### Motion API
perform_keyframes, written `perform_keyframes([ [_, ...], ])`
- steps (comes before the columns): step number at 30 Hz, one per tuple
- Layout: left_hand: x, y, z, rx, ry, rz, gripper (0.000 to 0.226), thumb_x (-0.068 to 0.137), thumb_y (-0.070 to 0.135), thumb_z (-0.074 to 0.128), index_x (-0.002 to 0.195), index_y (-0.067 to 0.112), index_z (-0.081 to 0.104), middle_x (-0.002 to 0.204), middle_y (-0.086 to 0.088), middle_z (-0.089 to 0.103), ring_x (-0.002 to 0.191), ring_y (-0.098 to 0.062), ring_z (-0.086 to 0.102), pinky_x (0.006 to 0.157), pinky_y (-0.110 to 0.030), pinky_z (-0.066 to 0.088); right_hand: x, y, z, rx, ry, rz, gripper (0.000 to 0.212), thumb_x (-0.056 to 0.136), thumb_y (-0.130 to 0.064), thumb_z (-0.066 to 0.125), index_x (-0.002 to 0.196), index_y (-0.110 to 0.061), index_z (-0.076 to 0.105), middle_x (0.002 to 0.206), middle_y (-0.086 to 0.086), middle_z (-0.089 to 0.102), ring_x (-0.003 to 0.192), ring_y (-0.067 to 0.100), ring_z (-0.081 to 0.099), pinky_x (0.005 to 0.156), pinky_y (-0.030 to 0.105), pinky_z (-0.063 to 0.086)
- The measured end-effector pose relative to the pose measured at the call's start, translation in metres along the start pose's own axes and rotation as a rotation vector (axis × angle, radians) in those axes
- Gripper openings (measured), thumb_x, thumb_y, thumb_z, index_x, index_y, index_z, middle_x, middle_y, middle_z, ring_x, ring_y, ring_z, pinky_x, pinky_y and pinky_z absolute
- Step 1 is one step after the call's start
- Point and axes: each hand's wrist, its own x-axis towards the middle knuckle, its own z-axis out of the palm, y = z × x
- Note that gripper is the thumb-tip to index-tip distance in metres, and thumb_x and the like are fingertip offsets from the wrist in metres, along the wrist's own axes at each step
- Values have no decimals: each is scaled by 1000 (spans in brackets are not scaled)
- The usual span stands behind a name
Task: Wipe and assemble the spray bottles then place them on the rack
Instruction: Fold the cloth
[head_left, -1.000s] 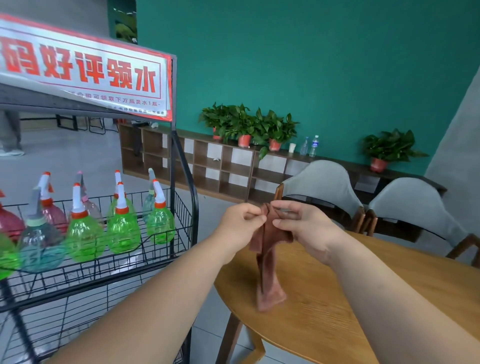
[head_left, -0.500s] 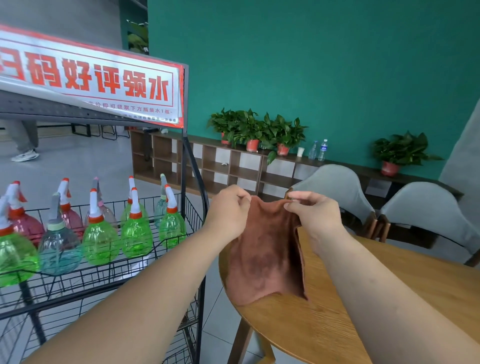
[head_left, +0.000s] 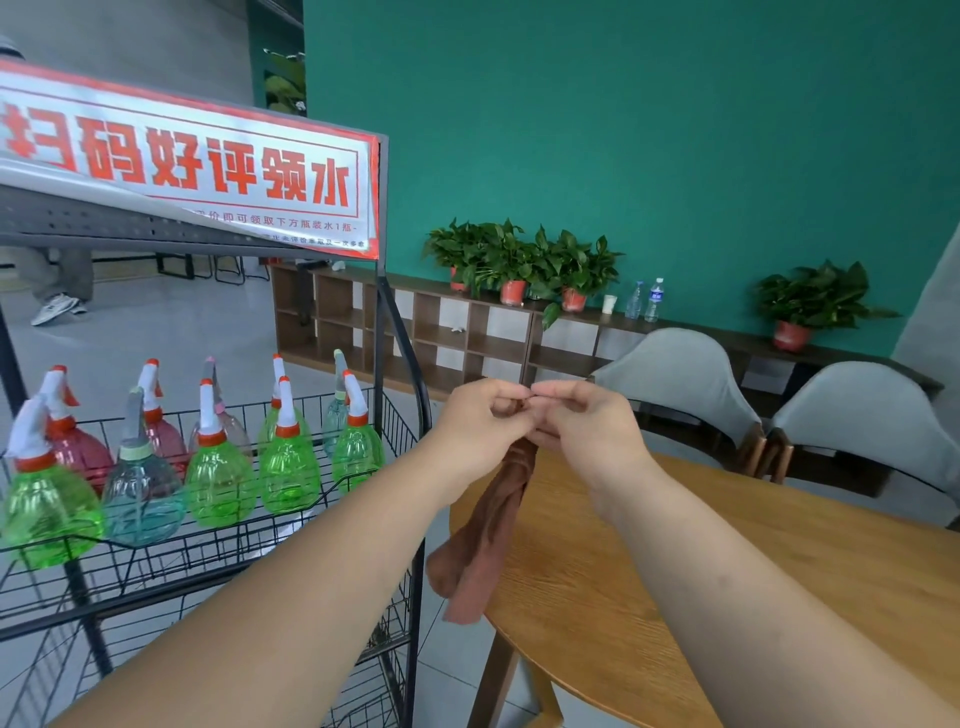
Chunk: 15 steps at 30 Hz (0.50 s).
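Observation:
A brown cloth (head_left: 491, 525) hangs folded in front of me, over the left edge of the round wooden table (head_left: 727, 561). My left hand (head_left: 480, 423) and my right hand (head_left: 587, 421) meet at its top edge, and each pinches the cloth with curled fingers. On the left, a black wire rack (head_left: 218, 551) holds several assembled spray bottles with white and orange trigger heads: green ones (head_left: 288, 462), a pink one (head_left: 78, 452) and a pale blue one (head_left: 140, 493).
A red and white sign (head_left: 208, 171) tops the rack. Two grey chairs (head_left: 685, 379) stand behind the table. A low wooden shelf (head_left: 441, 332) with potted plants (head_left: 519, 265) runs along the green wall. A person's legs (head_left: 57, 286) show at far left.
The cloth was spread open between my hands half a second ago. My hands have come together, and the cloth now hangs folded in a narrow strip.

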Motion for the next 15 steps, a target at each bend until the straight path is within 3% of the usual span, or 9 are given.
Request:
perform_keyframes([
  [6, 4, -8, -22, 80, -117, 33, 34, 101, 2, 70, 131, 18, 70, 109, 2, 77, 102, -14, 74, 97, -33, 60, 16, 12, -12, -541, -75, -215, 39, 95, 2, 70, 101, -34, 82, 103, -9, 77, 100, 10, 72, 86, 29, 60],
  [11, 3, -7, -42, 4, -195, -10, 33, 104, 1, 66, 132, 19, 68, 111, -7, 80, 98, -18, 76, 85, -28, 58, 15, 16, -10, -319, -217, -171, 31, 99, 1, 71, 105, -27, 82, 103, -1, 79, 94, 14, 73, 76, 26, 61],
  [13, 0, -7, -47, -54, -199, -39, 32, 105, -2, 62, 131, 16, 68, 110, -8, 81, 96, -22, 77, 81, -31, 61, 17, 21, -9, -395, -258, -231, 28, 101, -10, 73, 113, -35, 79, 114, -11, 78, 112, 9, 70, 94, 31, 58],
  [15, 0, -6, -53, -91, -212, -61, 34, 105, -5, 55, 130, 15, 67, 107, -7, 81, 98, -27, 78, 84, -41, 63, 17, 23, -6, -474, -388, -229, 30, 104, -22, 71, 126, -41, 71, 134, -19, 70, 134, 3, 58, 113, 35, 44],
])
